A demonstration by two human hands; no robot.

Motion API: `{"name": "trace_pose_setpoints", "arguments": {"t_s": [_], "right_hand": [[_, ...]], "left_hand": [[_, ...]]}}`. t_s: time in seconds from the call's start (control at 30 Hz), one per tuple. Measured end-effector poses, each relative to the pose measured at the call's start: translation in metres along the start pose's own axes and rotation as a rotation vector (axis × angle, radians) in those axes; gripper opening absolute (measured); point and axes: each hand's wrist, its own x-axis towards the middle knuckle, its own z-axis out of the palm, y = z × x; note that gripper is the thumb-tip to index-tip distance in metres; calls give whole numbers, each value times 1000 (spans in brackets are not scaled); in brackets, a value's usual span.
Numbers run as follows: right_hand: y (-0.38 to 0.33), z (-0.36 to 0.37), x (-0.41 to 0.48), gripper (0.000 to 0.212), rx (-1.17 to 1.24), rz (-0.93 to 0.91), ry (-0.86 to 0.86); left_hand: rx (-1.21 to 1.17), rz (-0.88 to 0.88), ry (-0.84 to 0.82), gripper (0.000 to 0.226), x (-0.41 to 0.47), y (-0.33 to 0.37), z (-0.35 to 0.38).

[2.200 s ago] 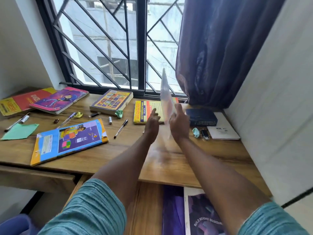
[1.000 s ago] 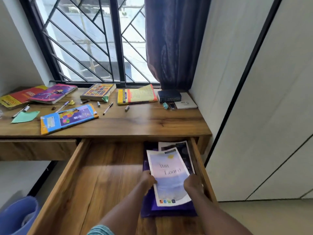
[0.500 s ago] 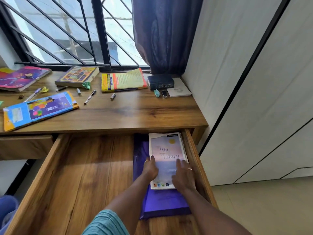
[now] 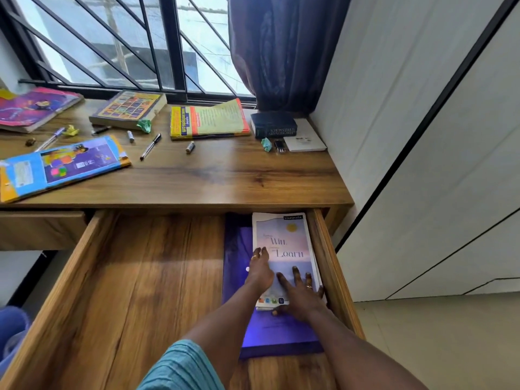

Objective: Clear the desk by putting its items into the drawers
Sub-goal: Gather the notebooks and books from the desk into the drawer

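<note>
The right-hand drawer (image 4: 327, 249) is pulled out below the desk (image 4: 225, 181). In its right part a pale notebook (image 4: 284, 237) with "Win, Learn" on the cover lies on a purple folder (image 4: 270, 333). My left hand (image 4: 260, 270) rests flat on the notebook's left edge. My right hand (image 4: 299, 295) lies flat on its lower right corner with the fingers spread. On the desk lie a blue book (image 4: 64, 166), a yellow book (image 4: 208, 121), a dark dictionary (image 4: 273, 126), a grid-cover book (image 4: 128, 108) and a pink book (image 4: 33, 108).
Pens (image 4: 150, 146), caps and crumpled paper bits (image 4: 266, 144) are scattered on the desk. A white notepad (image 4: 305, 139) sits in the right corner by the wall. A closed drawer (image 4: 39, 229) is at the left. The open drawer's left floor (image 4: 135, 277) is bare wood.
The notebook went from upright above the desk down into the drawer onto the purple folder. My hands slid it toward the drawer's back and now lie flat on it.
</note>
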Motion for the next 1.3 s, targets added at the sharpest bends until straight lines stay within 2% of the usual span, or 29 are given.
{"name": "trace_pose_setpoints", "arguments": {"t_s": [0.17,0.27,0.33,0.47,0.53,0.67,0.73,1.03,1.2,1.3], "right_hand": [[-14,-9,-7,96,-21,86,-9],[-30,-21,-11,90,-6,141,-16],[-45,-30,-18,75,-5,128,13],[-85,-48,-28,34,17,8,183],[-115,-59,-30,24,10,-63,258],[-188,-85,-22,24,5,-185,356],[-230,-98,-11,25,25,-236,384],[-382,-150,87,34,176,-328,358],[-442,-170,145,36,214,-326,359],[-467,-176,168,46,320,-268,338]], "left_hand": [[38,-59,-32,56,-18,-5,-11],[26,-139,-7,34,-33,-18,-30],[13,-174,26,32,-45,-25,-49],[30,-183,141,48,-75,-43,-100],[4,-180,196,52,-87,-58,-130],[-59,-240,336,57,-97,-93,-202],[-43,-261,354,57,-94,-114,-241],[29,-391,424,46,-31,-219,-384],[175,-380,465,57,20,-257,-432],[244,-447,451,83,41,-274,-445]]}}
